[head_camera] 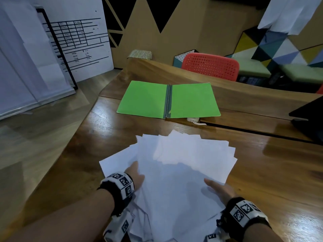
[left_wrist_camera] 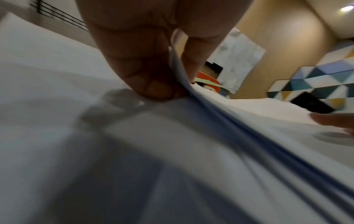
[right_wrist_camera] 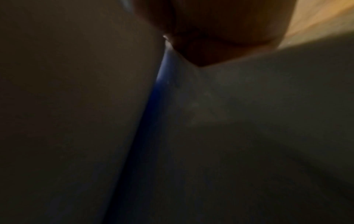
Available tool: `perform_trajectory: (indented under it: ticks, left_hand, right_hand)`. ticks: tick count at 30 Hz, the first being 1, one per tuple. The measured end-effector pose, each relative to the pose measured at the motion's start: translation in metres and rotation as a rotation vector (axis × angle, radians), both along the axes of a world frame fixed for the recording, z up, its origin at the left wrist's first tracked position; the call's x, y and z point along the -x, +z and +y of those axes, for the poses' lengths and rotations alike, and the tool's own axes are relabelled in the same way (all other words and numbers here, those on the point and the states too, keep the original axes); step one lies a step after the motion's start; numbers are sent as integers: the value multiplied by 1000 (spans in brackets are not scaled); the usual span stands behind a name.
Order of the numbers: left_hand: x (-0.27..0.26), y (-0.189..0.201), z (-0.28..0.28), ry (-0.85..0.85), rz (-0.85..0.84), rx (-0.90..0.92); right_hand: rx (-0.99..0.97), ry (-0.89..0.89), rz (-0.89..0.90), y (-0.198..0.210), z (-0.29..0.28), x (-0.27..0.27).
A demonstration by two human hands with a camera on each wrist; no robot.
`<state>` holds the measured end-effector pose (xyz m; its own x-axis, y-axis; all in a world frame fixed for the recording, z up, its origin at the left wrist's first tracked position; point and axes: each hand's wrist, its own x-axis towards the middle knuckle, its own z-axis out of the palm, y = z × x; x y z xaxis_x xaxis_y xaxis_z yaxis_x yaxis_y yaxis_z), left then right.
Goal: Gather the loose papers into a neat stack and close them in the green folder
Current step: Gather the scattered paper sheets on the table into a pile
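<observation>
White loose papers (head_camera: 183,163) lie fanned out on the wooden table (head_camera: 272,172) close in front of me. My left hand (head_camera: 138,170) is at the fan's left side. The left wrist view shows this hand (left_wrist_camera: 178,84) pinching the edge of several sheets (left_wrist_camera: 220,115) between thumb and fingers. My right hand (head_camera: 215,186) holds the fan's right edge, thumb on top and fingers hidden under the sheets. The right wrist view is dark and shows only the hand (right_wrist_camera: 191,50) against paper (right_wrist_camera: 249,121). The green folder (head_camera: 145,98) lies open and flat beyond the papers.
A white plug and cable (head_camera: 194,120) stick out from under the folder's near edge, beside a dark slot (head_camera: 253,131) in the tabletop. A black laptop (head_camera: 309,110) sits at the right edge. A red perforated chair (head_camera: 209,66) stands behind the table.
</observation>
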<state>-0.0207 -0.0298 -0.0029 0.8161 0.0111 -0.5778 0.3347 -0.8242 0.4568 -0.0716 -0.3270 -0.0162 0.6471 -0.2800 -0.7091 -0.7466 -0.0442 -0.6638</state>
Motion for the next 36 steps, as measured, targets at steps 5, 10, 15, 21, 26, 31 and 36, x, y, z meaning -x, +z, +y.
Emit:
perform_trajectory:
  ticks: [5,10,15,21,26,31,36]
  left_hand:
    - [-5,5,4,26,-84,-240]
    - [-7,-8,47,314,75,-362]
    - [-4,12,42,404,92,-405]
    - [-17,14,38,229,-8,-291]
    - [-21,7,29,188,-263,57]
    - [-13,12,27,513,-110,-143]
    - [-17,7,14,397,-21,-54]
  right_hand:
    - [164,80,144,-4,-4,3]
    - [149,50,93,-6,-9,3]
    - [147,3,-53,30,-22,-4]
    - [180,38,-79,44,-31,-19]
    - [196,129,-12,20,-14,-22]
    - [235,116,-13,16,-14,-20]
    - [225,148,3,19,-10,-21]
